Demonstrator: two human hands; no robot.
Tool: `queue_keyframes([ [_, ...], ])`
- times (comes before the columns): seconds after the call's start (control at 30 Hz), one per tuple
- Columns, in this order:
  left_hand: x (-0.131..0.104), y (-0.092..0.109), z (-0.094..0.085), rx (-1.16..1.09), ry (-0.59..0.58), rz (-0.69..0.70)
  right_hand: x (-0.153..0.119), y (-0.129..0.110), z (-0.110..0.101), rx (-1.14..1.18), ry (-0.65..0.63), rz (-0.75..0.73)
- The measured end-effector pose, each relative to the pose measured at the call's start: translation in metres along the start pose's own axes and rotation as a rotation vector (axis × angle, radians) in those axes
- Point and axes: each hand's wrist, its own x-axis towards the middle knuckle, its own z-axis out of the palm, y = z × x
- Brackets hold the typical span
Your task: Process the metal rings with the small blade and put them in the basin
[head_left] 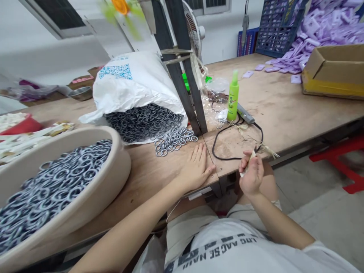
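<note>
My left hand [196, 168] lies flat on the wooden table [153, 178], fingers spread, beside a seam between two boards. Just beyond its fingertips is a loose pile of grey rings [174, 142], spilling from the mouth of a white sack [136, 81] full of them. Closed at the table's front edge, my right hand [251, 178] grips a slim pale-handled tool [252, 155] with a dark tip; its exact kind is unclear. A black cable [215, 151] and some frayed pale strings [264, 148] lie near that hand.
A large beige tub [121, 159] of similar rings stands at left. Dark metal posts [186, 76] rise mid-table. A green spray bottle [233, 98] stands behind the cable. Purple pieces [321, 34] and a cardboard box [335, 72] are at right, a red stool [341, 163] below.
</note>
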Motion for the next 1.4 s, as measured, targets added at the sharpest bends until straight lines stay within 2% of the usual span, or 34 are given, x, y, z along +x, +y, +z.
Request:
queue_keyframes([
  [0.1, 0.021, 0.016, 0.012, 0.065, 0.039, 0.041, -0.006, 0.002, 0.009, 0.005, -0.038, 0.023],
  [0.2, 0.05, 0.031, 0.015, 0.065, 0.058, 0.078, -0.009, 0.002, 0.014, 0.03, -0.053, 0.029],
  [0.37, 0.082, 0.041, 0.017, 0.008, 0.142, 0.105, -0.016, 0.002, 0.017, 0.055, -0.069, 0.014],
  [0.53, 0.079, 0.037, 0.011, -0.184, 0.317, 0.116, -0.017, 0.001, 0.019, -0.002, -0.155, 0.031],
  [0.63, 0.073, 0.034, 0.004, -0.409, 0.462, 0.124, 0.002, 0.002, 0.022, -0.121, -0.2, 0.038],
  [0.8, 0.072, 0.031, 0.001, -0.688, 0.588, -0.019, 0.041, 0.011, 0.04, -0.192, -0.199, 0.031],
  [1.0, 0.074, 0.029, 0.0, -0.755, 0.615, -0.1, 0.052, 0.023, 0.055, -0.17, -0.24, 0.046],
  [1.27, 0.077, 0.025, -0.001, -0.825, 0.594, -0.086, 0.049, 0.031, 0.052, -0.182, -0.247, 0.088],
  [1.4, 0.081, 0.026, 0.003, -0.966, 0.576, -0.076, 0.046, 0.029, 0.05, -0.238, -0.293, 0.092],
])
